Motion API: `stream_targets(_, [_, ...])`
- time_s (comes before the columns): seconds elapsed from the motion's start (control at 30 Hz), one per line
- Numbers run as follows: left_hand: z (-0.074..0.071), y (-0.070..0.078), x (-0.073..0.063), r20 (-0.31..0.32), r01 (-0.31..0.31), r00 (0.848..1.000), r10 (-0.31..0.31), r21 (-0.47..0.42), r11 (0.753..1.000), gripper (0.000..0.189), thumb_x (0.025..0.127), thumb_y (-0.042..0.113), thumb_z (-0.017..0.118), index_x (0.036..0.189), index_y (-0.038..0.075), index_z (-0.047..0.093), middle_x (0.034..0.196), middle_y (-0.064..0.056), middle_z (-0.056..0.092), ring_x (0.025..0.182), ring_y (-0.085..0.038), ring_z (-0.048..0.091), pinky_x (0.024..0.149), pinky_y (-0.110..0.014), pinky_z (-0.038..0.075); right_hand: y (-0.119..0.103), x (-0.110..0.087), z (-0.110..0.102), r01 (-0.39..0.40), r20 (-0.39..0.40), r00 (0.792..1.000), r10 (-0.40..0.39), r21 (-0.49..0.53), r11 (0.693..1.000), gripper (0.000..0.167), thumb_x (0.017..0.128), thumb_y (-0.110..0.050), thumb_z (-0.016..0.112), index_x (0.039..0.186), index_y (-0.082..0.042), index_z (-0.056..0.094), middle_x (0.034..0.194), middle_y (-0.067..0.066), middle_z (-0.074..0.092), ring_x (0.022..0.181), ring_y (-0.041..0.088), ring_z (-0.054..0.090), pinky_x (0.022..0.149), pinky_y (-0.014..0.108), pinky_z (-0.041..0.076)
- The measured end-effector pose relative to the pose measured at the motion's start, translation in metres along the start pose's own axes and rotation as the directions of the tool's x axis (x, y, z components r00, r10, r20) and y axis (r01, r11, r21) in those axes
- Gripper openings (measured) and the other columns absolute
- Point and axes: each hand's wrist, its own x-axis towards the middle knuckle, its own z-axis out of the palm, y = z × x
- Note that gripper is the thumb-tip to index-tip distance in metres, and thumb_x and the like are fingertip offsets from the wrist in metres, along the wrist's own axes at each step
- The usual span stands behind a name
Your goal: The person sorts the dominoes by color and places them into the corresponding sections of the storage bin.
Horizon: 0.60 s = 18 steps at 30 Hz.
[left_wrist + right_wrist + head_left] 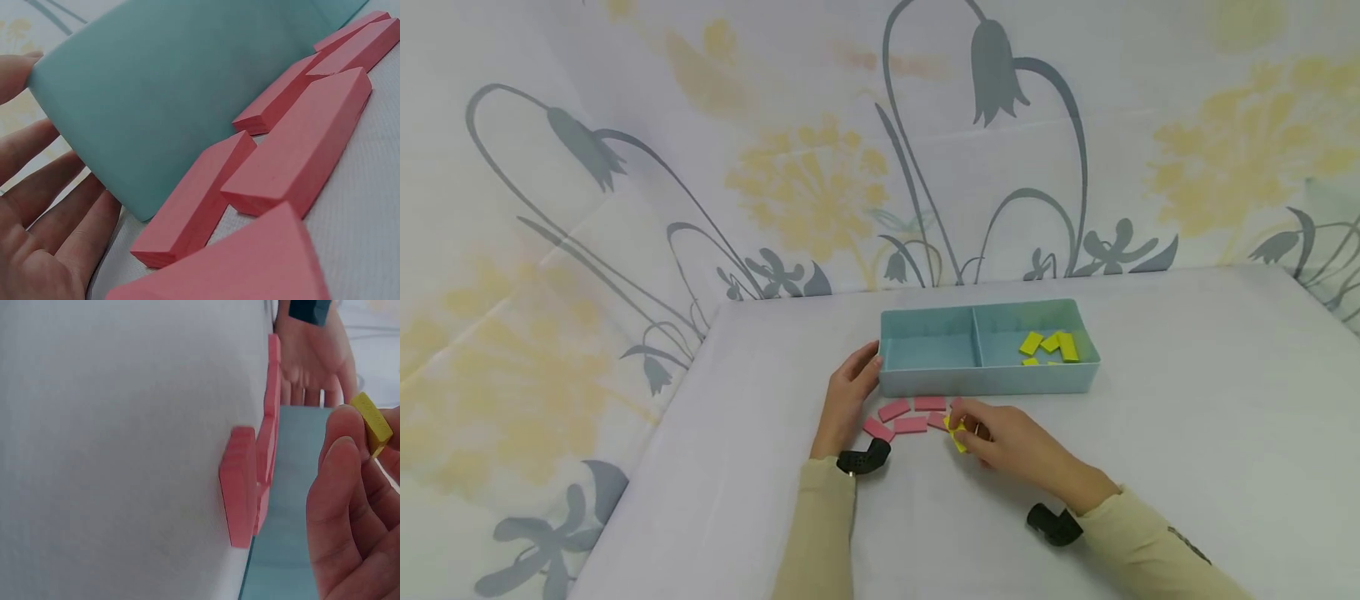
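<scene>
Yellow block [375, 422]: pinched in your right hand [1000, 437], long axis partly hidden | teal box [985, 382]: beyond your fingertips; right compartment [1000, 333] away and rightward | your left hand [847, 392]: fingers extended, touching box's left end | pink blocks [911, 425]: between hands

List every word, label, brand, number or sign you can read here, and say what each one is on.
None can be read in any view.
Dark mark on the right sleeve: too small and blurred to tell whether it is lettering.
Pink blocks, yellow blocks, blue-green tray: no readable text on the faces that show.
Backdrop: printed flowers, no readable words.
</scene>
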Motion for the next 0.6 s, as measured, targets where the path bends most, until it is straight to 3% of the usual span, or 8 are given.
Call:
stream_targets(0.3, [0.001,-0.001,0.000,-0.010,0.008,1.000,-0.008,0.006,1.000,0.059,0.081,0.053,0.054,0.129,0.021,0.047,0.131,0.003,0.046,0.115,-0.009,0.045,0.094,-0.031,0.039,0.008,0.000,-0.010,0.068,-0.073,0.995,-0.069,-0.007,0.998,0.015,0.086,-0.015,0.058,0.099,-0.020,0.055,0.072,-0.009,0.054,0.064,0.006,0.049,0.054,0.021,0.043])
stream_targets(0.6, [0.000,0.000,0.001,-0.005,-0.005,1.000,0.005,0.015,1.000,0.057,0.083,0.051,0.053,0.130,0.020,0.046,0.132,0.001,0.045,0.117,-0.012,0.044,0.094,-0.034,0.039,0.007,0.001,-0.013,0.047,-0.091,0.995,-0.045,0.012,0.999,0.017,0.084,-0.020,0.062,0.099,-0.023,0.055,0.071,-0.010,0.054,0.063,0.008,0.050,0.052,0.022,0.044])
